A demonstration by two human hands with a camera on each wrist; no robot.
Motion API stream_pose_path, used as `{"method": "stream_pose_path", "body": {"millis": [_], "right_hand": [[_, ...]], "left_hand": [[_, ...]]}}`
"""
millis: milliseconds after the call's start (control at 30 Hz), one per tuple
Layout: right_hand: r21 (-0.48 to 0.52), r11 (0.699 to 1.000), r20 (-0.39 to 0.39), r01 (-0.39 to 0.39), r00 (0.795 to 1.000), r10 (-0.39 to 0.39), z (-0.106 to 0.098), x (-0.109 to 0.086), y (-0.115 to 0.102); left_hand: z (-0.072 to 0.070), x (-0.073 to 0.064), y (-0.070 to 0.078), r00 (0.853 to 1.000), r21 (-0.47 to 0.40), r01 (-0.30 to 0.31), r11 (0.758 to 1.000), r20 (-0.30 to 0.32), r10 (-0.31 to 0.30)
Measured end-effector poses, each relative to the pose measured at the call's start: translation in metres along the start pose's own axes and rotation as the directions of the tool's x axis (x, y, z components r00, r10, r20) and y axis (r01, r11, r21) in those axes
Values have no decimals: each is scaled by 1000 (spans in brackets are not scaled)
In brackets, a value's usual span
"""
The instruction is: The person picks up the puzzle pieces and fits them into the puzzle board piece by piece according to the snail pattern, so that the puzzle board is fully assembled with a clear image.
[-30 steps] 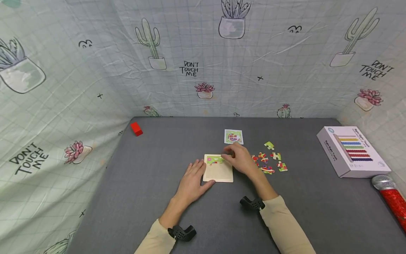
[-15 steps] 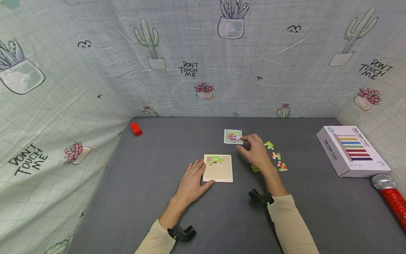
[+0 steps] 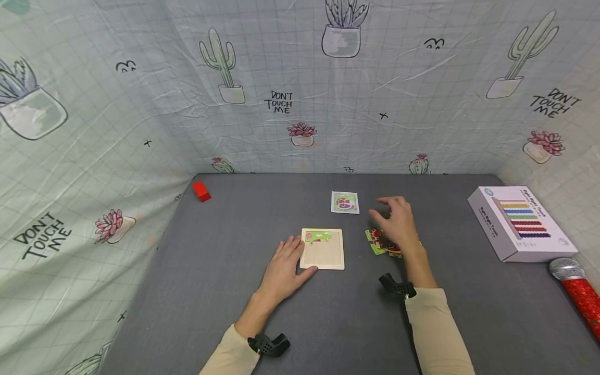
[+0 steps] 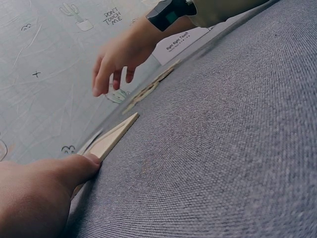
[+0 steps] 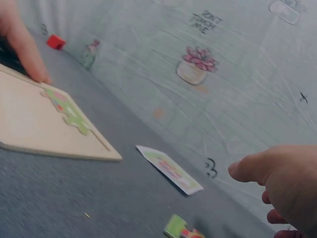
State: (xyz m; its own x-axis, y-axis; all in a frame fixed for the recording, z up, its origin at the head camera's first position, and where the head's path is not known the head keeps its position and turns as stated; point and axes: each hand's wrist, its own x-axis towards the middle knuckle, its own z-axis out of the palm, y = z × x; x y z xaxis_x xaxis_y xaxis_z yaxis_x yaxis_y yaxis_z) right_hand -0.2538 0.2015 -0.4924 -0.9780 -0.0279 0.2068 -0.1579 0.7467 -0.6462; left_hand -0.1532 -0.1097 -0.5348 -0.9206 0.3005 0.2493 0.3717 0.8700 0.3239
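Head: the left hand [image 3: 283,266] rests, fingers straight, on the edge of the wooden tray [image 3: 323,258]; well apart, the right hand [image 3: 398,224] hovers over loose puzzle pieces [image 3: 377,249], thumb and fingers parted. Left wrist: the left hand's thumb touches the tray. Right wrist: a green puzzle strip [image 5: 74,119] lies inside the tray, near a card [image 5: 171,171].

We had a dark gray table [image 3: 211,234] filling the lower frame, with a pale sheet [image 3: 309,67] behind it covered in potted cacti, succulents and "DON'T TOUCH ME" lettering. Over at center left, by the table's far corner, we spotted a little red block [image 3: 201,191]. At center right we saw a white box [image 3: 522,224] printed with colored rows, and just below it a red, silver-headed microphone [image 3: 580,297], cut off by the frame's edge.
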Motion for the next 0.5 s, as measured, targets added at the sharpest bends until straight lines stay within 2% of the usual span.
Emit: {"method": "stream_pose_path", "body": {"millis": [500], "right_hand": [[-80,984,-27,-158,987,156,-16,-2,31]], "left_hand": [[1,0,0,1000,-10,9,1000,7,-9]]}}
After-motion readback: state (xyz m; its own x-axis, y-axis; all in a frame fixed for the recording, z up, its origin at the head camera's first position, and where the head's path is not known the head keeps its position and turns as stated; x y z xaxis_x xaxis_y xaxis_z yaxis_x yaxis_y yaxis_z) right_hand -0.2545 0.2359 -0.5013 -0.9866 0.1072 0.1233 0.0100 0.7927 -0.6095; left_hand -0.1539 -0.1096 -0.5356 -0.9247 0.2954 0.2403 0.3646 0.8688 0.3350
